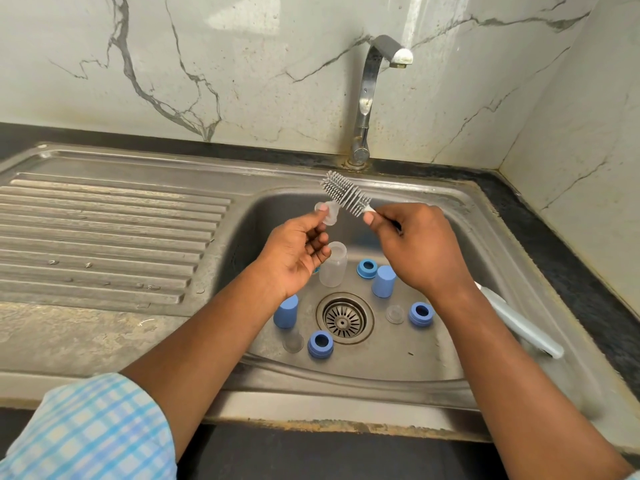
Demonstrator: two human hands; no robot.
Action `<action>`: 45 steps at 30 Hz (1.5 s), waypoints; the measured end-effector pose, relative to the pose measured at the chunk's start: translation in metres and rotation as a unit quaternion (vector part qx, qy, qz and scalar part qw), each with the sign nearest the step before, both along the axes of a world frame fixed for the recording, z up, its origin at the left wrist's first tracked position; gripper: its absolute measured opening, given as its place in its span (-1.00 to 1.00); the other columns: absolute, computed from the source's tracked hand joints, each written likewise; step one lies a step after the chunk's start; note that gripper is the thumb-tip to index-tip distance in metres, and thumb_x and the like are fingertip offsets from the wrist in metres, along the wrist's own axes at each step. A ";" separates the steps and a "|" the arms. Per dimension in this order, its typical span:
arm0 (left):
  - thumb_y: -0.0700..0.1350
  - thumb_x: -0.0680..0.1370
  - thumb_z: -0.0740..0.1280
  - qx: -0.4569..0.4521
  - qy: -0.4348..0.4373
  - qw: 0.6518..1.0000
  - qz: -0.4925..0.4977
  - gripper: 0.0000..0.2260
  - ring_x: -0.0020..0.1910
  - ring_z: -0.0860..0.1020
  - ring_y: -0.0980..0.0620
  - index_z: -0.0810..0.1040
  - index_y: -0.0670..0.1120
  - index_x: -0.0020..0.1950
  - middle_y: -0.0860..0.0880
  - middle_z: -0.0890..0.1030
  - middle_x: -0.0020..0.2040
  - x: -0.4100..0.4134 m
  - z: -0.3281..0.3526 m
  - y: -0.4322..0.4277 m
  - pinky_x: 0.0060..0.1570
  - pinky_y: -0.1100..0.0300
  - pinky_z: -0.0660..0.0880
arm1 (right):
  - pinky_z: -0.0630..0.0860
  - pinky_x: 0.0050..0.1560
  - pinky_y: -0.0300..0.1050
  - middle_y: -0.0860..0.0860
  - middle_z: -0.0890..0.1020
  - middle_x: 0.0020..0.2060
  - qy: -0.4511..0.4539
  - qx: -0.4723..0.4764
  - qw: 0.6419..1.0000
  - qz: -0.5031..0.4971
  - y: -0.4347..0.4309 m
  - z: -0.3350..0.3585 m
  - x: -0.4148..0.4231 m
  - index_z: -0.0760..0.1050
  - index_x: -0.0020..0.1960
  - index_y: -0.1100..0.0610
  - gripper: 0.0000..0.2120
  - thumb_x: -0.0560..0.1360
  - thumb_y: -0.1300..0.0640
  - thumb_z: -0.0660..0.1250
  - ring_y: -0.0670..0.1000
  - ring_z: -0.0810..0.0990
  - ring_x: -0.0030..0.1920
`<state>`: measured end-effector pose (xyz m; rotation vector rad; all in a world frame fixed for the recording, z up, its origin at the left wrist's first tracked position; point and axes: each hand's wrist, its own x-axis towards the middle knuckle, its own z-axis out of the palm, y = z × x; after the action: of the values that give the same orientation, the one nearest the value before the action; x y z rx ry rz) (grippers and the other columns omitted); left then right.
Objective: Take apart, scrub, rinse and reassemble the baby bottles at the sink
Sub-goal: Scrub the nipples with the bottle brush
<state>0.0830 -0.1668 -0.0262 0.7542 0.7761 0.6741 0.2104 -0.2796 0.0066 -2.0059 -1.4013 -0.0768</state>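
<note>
Checked sleeve (93,431) at the near left leads up the forearm to the left hand (298,251), thumb and fingertips pinching a clear teat (327,216) over the basin, while the right hand (415,247) is curled tight round the neck of a bottle brush (344,194), grey bristles right by the teat and pale handle running out past the wrist over the sink (346,382) rim. Below, a clear bottle (333,270) stands upright near the drain (344,318), with two blue caps (383,281), three blue collars (320,344) and two other teats (395,314) scattered round it on the basin floor
</note>
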 end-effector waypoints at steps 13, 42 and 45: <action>-0.31 0.54 0.39 0.098 -0.023 0.995 0.016 -0.91 -0.21 0.70 0.05 0.61 -0.24 0.03 -0.09 0.71 -0.22 0.002 0.003 -0.011 -0.14 0.16 0.66 | 0.30 -0.28 -0.07 0.01 0.49 -0.36 -0.096 -0.005 0.987 -0.128 0.008 0.002 -0.001 0.39 -0.24 -0.01 -0.69 0.64 -0.10 0.18 0.13 0.45 -0.31; -0.25 0.63 0.28 0.049 0.006 0.998 0.031 -0.86 -0.07 0.64 -0.02 0.56 -0.25 0.14 -0.14 0.62 -0.04 0.002 -0.005 0.002 -0.06 0.13 0.64 | 0.26 -0.36 -0.10 -0.01 0.42 -0.49 0.014 -0.038 0.992 -0.122 -0.004 -0.004 0.038 0.36 -0.41 0.01 -0.59 0.59 -0.06 0.28 0.13 0.43 -0.39; -0.26 0.62 0.28 0.078 0.021 0.997 0.006 -0.87 -0.12 0.67 0.01 0.56 -0.26 0.13 -0.15 0.67 -0.10 0.001 -0.005 0.000 -0.09 0.16 0.65 | 0.25 -0.39 -0.12 -0.01 0.49 -0.46 -0.016 -0.104 0.990 -0.094 -0.005 -0.005 0.034 0.53 -0.26 0.07 -0.68 0.60 -0.06 0.28 0.07 0.48 -0.38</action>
<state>0.0841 -0.1668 -0.0314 0.9087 0.7734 0.7386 0.2440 -0.2845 0.0014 -2.3161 -1.2793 -0.0471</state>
